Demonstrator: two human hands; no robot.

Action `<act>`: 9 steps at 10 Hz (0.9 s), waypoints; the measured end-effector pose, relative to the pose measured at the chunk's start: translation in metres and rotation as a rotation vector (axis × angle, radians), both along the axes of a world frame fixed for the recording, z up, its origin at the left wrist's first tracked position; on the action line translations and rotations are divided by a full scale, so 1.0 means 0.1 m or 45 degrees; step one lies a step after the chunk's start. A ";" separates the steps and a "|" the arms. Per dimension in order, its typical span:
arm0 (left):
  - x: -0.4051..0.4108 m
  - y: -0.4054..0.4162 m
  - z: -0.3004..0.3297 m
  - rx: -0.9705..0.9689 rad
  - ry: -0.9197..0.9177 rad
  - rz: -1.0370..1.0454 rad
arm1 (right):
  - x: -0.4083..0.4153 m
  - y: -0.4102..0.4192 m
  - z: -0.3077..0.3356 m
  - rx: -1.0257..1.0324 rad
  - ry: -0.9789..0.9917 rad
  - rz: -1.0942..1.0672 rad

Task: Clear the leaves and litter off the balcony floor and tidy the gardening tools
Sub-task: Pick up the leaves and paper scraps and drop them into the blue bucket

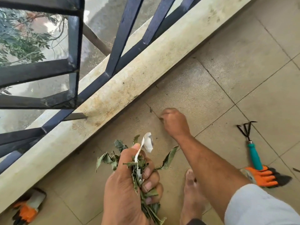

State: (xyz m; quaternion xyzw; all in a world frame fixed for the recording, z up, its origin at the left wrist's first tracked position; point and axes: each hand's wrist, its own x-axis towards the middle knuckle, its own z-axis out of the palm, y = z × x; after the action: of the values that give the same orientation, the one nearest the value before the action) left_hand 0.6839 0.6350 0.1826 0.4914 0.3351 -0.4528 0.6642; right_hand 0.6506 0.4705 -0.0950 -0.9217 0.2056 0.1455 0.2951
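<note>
My left hand (pixel 128 185) grips a bundle of dry green leaves (pixel 139 169) together with a crumpled white paper scrap (pixel 148 142), low in the middle of the view. My right hand (pixel 174 123) reaches down to the tiled floor near the curb, its fingers curled at a small dark bit of litter; what it pinches is hidden. A small hand rake (pixel 250 143) with black tines and a teal handle lies on the tiles at the right. Its handle end rests on an orange and black gardening glove (pixel 263 176). A second orange glove (pixel 28 207) lies at the lower left by the curb.
A stained concrete curb (pixel 129 85) runs diagonally across the view, topped by a dark metal railing (pixel 73 65). Beige floor tiles (pixel 243 70) stretch to the right. My bare foot (pixel 192 197) stands on the tiles below my right arm. A small dark speck (pixel 151 109) lies near the curb.
</note>
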 end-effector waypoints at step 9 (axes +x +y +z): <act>0.24 -1.12 4.03 -0.159 -0.081 0.024 | -0.78 -0.45 6.68 2.114 -0.360 -1.904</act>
State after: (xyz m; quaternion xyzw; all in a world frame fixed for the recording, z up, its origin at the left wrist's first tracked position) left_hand 0.7080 0.5231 0.5860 0.4601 0.2895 -0.4507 0.7081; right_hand 0.5728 0.4254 0.5728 -0.0936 0.5106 -0.0818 0.8508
